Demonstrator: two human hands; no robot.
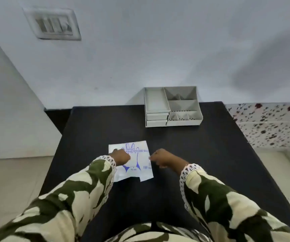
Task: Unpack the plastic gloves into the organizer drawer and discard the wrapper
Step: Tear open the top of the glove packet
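Observation:
A flat white packet of plastic gloves [137,165] with blue print lies on the black table [193,154], near the middle. My left hand [120,157] rests on the packet's left part with its fingers curled down onto it. My right hand [161,158] touches the packet's right edge, fingers bent; whether it pinches the edge is unclear. The grey organizer [173,106] stands at the table's far edge, with two shut drawers [156,119] at its lower left and open compartments on top.
A white wall rises behind the table with a switch plate [53,23] at upper left. Speckled floor tiles [271,123] lie to the right and plain floor to the left. My camouflage-patterned sleeves fill the foreground.

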